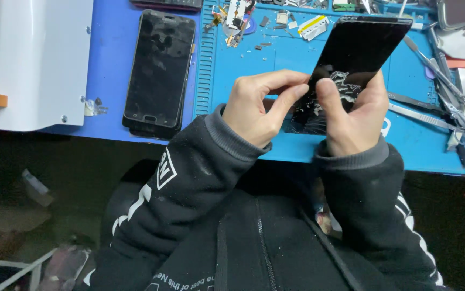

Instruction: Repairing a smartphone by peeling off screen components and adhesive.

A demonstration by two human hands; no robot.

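Note:
A black phone (359,51) with a shattered lower screen is tilted above the blue work mat (243,81). My right hand (354,116) grips its lower end, thumb on the cracked glass. The fingertips of my left hand (262,105) pinch at the broken glass on the phone's left edge. Both arms are in black sleeves with grey cuffs.
A second black phone (158,70) lies face up on the blue table to the left. A white machine (33,64) stands at the far left. Tweezers and metal tools (432,108) lie to the right. Small parts and tape scraps (275,24) litter the mat's far side.

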